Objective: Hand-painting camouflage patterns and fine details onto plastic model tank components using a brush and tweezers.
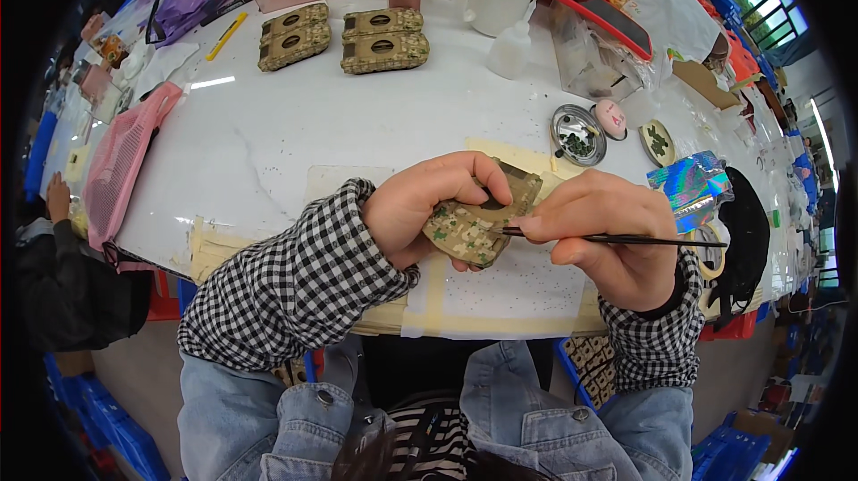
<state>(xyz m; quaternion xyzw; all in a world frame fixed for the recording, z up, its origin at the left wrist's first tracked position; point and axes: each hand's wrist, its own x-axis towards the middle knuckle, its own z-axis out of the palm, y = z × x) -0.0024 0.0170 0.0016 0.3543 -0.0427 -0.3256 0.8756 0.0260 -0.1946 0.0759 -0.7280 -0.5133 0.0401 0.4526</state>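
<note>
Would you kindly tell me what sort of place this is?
Probably a handwork workshop: camouflage-patterned blocky cases on a glossy white table, and a slender black tool in the right hand.

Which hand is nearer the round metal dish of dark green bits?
Right. The right hand is just below the metal dish in the picture; the left hand is farther off, to its lower left.

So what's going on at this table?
A person's left hand is holding up a camouflage-patterned piece with a dark oval opening. The right hand grips a thin dark tool, its tip at the patterned surface; whether it touches is hard to tell. Similar pieces sit in two groups toward the far side of the table, and a round dish holding dark green bits is off to the right.
</note>
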